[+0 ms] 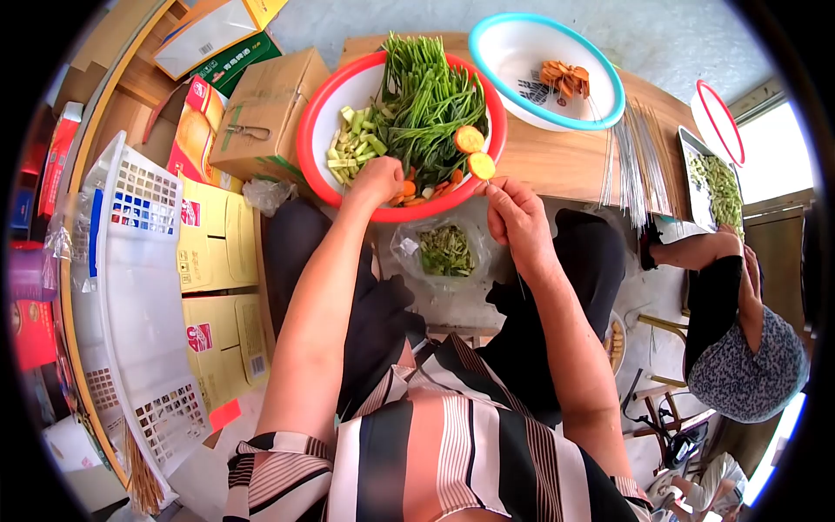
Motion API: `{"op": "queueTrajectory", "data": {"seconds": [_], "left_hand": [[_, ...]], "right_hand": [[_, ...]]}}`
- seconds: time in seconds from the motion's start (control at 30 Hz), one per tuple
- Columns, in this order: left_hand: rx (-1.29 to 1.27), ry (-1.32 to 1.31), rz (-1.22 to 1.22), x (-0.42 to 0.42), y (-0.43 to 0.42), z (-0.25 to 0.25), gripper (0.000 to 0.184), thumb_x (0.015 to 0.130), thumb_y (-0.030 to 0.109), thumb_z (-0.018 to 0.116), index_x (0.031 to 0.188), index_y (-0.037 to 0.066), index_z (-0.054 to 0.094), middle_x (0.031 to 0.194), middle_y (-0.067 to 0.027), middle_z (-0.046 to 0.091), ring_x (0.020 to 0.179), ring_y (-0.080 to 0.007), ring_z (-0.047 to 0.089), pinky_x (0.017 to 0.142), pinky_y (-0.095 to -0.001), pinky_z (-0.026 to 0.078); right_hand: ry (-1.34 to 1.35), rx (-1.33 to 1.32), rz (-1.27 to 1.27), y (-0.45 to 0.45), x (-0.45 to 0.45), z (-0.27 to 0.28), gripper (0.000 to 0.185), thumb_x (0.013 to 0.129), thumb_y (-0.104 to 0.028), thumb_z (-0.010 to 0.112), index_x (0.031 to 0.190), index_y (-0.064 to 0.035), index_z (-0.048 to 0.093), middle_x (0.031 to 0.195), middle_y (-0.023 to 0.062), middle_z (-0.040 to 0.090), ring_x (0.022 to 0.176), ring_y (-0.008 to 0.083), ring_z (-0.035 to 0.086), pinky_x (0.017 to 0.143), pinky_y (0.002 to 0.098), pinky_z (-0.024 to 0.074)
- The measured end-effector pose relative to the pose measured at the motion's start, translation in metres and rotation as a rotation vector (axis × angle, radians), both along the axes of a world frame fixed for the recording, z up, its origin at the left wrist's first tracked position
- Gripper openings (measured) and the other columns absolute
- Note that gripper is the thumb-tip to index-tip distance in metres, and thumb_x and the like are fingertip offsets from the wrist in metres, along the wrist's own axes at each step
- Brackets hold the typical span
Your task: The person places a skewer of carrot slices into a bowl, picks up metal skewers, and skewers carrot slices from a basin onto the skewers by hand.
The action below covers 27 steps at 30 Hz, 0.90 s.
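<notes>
My right hand (pixel 519 222) pinches a thin skewer at the near right rim of the red-rimmed bowl (pixel 309 143). Two round yellow-orange slices (pixel 470 138) sit at the skewer's far end, above the bowl. Inside the bowl, my left hand (pixel 379 181) has its fingers curled down beside some orange carrot slices (pixel 409 188); its fingertips are partly hidden, and I cannot tell what they hold. Long green leafy stalks (pixel 426 96) fill the back and right of the bowl. Pale green cut pieces (pixel 352 143) lie at its left.
A blue-rimmed bowl (pixel 517 52) holds orange slices (pixel 565 78). Thin metal skewers (pixel 631 165) lie on the wooden table (pixel 539 161). Below hangs a clear bag of greens (pixel 446 250). Cardboard boxes (pixel 265 113) stand left. Another person (pixel 744 348) reaches to a tray (pixel 691 143) at right.
</notes>
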State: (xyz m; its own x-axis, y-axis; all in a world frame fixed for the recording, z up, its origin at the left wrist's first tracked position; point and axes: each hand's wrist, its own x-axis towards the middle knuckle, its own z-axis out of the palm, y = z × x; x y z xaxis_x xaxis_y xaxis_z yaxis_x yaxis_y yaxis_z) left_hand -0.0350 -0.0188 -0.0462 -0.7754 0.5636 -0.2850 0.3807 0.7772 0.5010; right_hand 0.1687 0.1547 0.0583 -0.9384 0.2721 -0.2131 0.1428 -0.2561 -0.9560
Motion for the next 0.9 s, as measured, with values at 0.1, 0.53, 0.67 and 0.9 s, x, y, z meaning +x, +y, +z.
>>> {"op": "queueTrajectory", "data": {"seconds": [0.1,0.53,0.67,0.9], "left_hand": [[0.759,-0.533,0.246,0.003,0.008,0.027,0.013,0.083,0.007,0.065,0.093,0.002,0.058,0.080,-0.0059,0.064,0.065,-0.0138,0.064,0.056,-0.0269,0.053],[1.402,-0.919,0.359,0.000,-0.002,0.054,0.023,0.087,0.003,0.058,0.109,0.002,0.056,0.097,-0.0074,0.065,0.080,-0.0150,0.063,0.074,-0.0287,0.055],[1.399,-0.929,0.354,-0.001,-0.004,0.055,0.023,0.087,0.003,0.059,0.110,0.001,0.057,0.096,-0.0076,0.065,0.079,-0.0142,0.063,0.074,-0.0277,0.055],[1.407,-0.936,0.371,-0.002,-0.005,0.054,0.021,0.088,0.005,0.059,0.108,0.000,0.058,0.095,-0.0084,0.065,0.078,-0.0139,0.063,0.072,-0.0269,0.055]], "right_hand": [[-0.016,0.032,0.024,-0.003,0.000,0.001,0.019,0.096,-0.019,0.048,0.094,-0.0040,0.060,0.053,-0.0047,0.041,0.045,0.0040,0.034,0.042,0.0204,0.0271],[-0.075,0.176,0.150,-0.021,-0.005,-0.005,0.015,0.093,-0.013,0.051,0.089,-0.0025,0.060,0.061,-0.0073,0.043,0.052,0.0013,0.037,0.047,0.0199,0.0294],[-0.062,0.201,0.135,-0.024,-0.006,-0.007,0.018,0.095,-0.016,0.050,0.091,-0.0023,0.060,0.054,-0.0059,0.042,0.045,0.0022,0.035,0.043,0.0188,0.0269],[-0.057,0.215,0.140,-0.023,-0.006,-0.006,0.018,0.095,-0.016,0.049,0.092,-0.0014,0.060,0.054,-0.0058,0.042,0.045,0.0023,0.035,0.043,0.0191,0.0272]]}}
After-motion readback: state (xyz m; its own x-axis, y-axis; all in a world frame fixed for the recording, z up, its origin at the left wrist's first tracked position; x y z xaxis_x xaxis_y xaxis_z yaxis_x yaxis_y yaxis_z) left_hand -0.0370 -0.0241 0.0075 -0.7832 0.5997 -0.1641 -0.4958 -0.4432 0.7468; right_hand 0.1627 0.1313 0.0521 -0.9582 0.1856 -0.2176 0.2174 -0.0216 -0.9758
